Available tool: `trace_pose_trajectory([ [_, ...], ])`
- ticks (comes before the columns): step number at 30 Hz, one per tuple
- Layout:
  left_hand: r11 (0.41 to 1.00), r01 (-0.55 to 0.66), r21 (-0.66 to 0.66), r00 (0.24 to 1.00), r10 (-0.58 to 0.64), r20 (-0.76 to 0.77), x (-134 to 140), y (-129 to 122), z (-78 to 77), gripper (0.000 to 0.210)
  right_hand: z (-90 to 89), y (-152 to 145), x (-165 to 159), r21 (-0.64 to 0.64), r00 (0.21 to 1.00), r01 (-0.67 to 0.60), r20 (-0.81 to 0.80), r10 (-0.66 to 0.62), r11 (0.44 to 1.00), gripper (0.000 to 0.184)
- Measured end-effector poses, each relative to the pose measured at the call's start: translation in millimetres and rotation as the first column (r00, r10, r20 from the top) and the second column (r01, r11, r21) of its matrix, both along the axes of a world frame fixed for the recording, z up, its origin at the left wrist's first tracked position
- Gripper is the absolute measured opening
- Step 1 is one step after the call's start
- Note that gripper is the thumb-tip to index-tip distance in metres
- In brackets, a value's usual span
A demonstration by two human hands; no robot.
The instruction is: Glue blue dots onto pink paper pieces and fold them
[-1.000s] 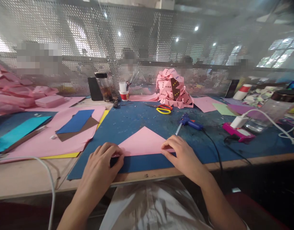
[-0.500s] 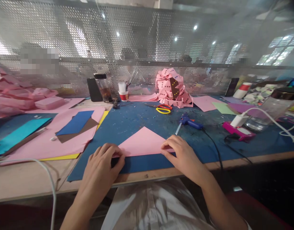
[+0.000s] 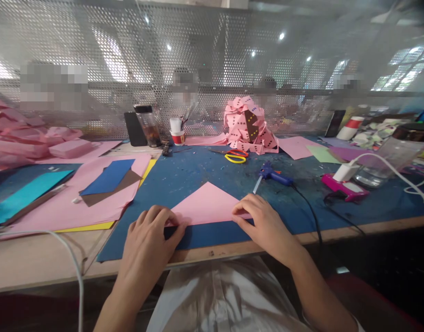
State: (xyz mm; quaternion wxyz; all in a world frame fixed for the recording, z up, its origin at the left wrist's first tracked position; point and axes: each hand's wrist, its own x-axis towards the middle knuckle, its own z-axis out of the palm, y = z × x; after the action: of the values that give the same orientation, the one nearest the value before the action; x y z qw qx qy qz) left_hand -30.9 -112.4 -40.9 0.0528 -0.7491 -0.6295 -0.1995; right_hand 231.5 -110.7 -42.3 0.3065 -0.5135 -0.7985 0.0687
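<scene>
A sheet of pink paper (image 3: pixel 208 205), folded into a triangle, lies on the blue mat with its peak pointing away from me. My left hand (image 3: pixel 156 230) is at its left corner, the thumb along the near edge and the fingers curled over the paper. At the right corner, my right hand (image 3: pixel 262 221) pinches the paper between thumb and fingers. Both outer corners are partly hidden by my hands. Just beyond my right hand lies a blue glue gun (image 3: pixel 274 174), a glue stick poking out towards the paper.
Scissors (image 3: pixel 236 157) with red and yellow handles lie farther back, before a pink dotted paper construction (image 3: pixel 248 127). Pink sheets (image 3: pixel 94 203) with blue and brown pieces are at left. A magenta power strip (image 3: pixel 345 188) and a clear jar (image 3: pixel 378 166) stand right. A mesh partition (image 3: pixel 205 50) closes the back.
My left thumb has slid a little to the right along the paper's near edge, and the left hand has shifted slightly with it. My right hand stays at its corner.
</scene>
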Motion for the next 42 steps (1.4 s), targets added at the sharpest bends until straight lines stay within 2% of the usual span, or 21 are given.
trace_pose_trajectory([
  [4,0.999,0.027,-0.026,0.999,-0.026,0.044,-6,2,-2.3,0.025,-0.2,0,0,-0.010,1.000,0.004,0.005,-0.004,1.000,0.005],
  [10,0.987,0.157,-0.045,0.973,-0.147,0.180,-19,6,-6.4,0.020,-1.2,1,0,0.007,1.000,-0.005,-0.005,0.005,1.000,0.005],
  [18,0.991,0.119,-0.054,0.982,-0.109,0.156,-10,4,2.0,0.020,-0.6,0,0,0.011,1.000,0.000,0.007,0.000,1.000,0.005],
  [32,0.998,0.062,-0.031,0.996,-0.060,0.063,-7,4,0.5,0.026,-1.7,1,0,0.024,1.000,0.004,0.008,-0.004,1.000,0.006],
  [42,0.995,0.076,-0.063,0.996,-0.073,0.051,-10,6,0.1,0.015,-0.4,0,0,-0.005,1.000,0.004,0.000,-0.004,1.000,0.005],
])
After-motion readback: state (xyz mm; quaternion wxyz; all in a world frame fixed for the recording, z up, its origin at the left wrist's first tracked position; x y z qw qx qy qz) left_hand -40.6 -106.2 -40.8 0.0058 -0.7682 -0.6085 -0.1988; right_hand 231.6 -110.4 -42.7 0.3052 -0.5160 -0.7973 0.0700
